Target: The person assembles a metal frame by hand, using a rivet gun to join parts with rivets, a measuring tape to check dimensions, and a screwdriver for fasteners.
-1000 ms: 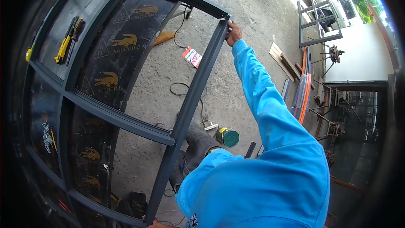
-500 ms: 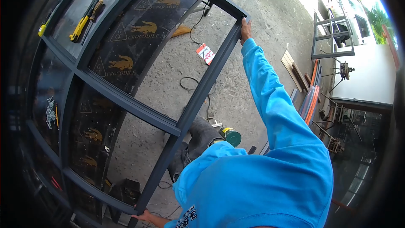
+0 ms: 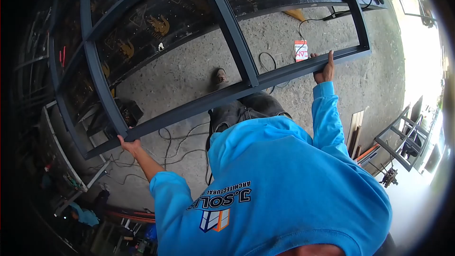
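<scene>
Widely spread on outstretched arms, a person's left hand (image 3: 131, 145) and right hand (image 3: 325, 69) curl partly closed around the near edge of a smooth, dark-grey metal frame (image 3: 189, 108), its rectangular openings ahead of them above rough concrete (image 3: 189, 76) and a crocodile-printed black board (image 3: 157, 26).

Wears bright blue long-sleeved top (image 3: 289, 180), dark "ARCHITECTURAL" lettering (image 3: 220, 200), blue-orange-white chest logo (image 3: 214, 221); dark grey trousers (image 3: 258, 105), brownish shoe (image 3: 221, 75).
</scene>
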`<state>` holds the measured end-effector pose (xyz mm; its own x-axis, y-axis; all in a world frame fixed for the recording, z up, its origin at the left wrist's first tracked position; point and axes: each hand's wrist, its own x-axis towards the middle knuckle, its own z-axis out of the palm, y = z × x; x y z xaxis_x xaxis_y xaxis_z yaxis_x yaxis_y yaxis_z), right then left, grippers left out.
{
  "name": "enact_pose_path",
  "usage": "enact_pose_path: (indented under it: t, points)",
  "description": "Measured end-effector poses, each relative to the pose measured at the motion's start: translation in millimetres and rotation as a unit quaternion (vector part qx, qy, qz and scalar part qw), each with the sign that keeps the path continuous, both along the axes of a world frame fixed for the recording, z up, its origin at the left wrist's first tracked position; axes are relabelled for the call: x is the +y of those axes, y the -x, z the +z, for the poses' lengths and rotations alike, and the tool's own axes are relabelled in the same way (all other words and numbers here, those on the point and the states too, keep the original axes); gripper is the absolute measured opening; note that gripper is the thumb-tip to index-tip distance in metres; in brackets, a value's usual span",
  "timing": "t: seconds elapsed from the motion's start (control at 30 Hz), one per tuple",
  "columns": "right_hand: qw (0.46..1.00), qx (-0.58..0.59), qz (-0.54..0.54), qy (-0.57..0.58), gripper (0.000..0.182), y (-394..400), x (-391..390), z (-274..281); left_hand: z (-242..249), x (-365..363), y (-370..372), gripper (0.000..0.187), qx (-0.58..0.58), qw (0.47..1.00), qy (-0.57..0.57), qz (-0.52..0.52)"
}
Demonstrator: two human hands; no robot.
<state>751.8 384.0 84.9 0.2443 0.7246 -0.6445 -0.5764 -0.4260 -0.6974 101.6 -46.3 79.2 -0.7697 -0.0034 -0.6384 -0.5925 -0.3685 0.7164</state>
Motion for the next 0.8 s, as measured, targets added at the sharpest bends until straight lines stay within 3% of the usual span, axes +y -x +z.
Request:
enact_pose_path:
  t: [0.27, 0.33, 0.43, 0.5, 0.57, 0.67, 0.73, 0.77, 0.8]
  points:
    - [0.998, -0.058, -0.036, 0.016, 0.067, 2.3, 4.9, -7.6, -15.2, -7.4, 12.4, 0.055, 0.017, 0.999, 0.027, 0.010]
    - [0.998, -0.005, -0.025, 0.057, 0.060, -1.6, 7.4, -4.5, -20.1, -9.5, 14.9, 0.058, 0.042, 0.998, 0.041, -0.001]
    - [0.998, -0.014, -0.065, 0.018, 0.050, 0.3, 9.2, -13.3, -36.1, -18.2, 19.3, 0.060, 0.084, 0.995, -0.016, -0.048]
    - [0.993, -0.022, -0.113, 0.030, 0.039, 10.7, 9.3, -0.9, -22.1, 11.9, -16.5, 0.066, 0.175, 0.984, 0.039, 0.009]
    - [0.992, -0.016, -0.123, 0.031, 0.040, 14.1, 3.7, 1.9, 5.4, 46.0, -67.2, 0.068, 0.174, 0.981, 0.028, 0.080]
    - [0.989, -0.011, -0.140, 0.049, 0.043, 17.7, 8.7, 6.3, -18.7, 69.1, -145.4, 0.073, 0.079, 0.987, -0.034, -0.135]
    - [0.990, -0.008, -0.137, 0.042, 0.043, 15.8, 8.0, 5.8, 38.6, 133.3, -236.3, 0.080, 0.021, 0.986, -0.010, -0.168]
    - [0.991, -0.009, -0.130, 0.043, 0.044, 15.3, 7.6, 4.5, 27.1, 138.4, -241.3, 0.080, 0.025, 0.986, -0.013, -0.167]
    - [0.992, -0.010, -0.116, 0.051, 0.045, 13.4, 7.3, 4.2, 6.6, 136.2, -250.3, 0.082, 0.072, 0.965, 0.047, -0.247]
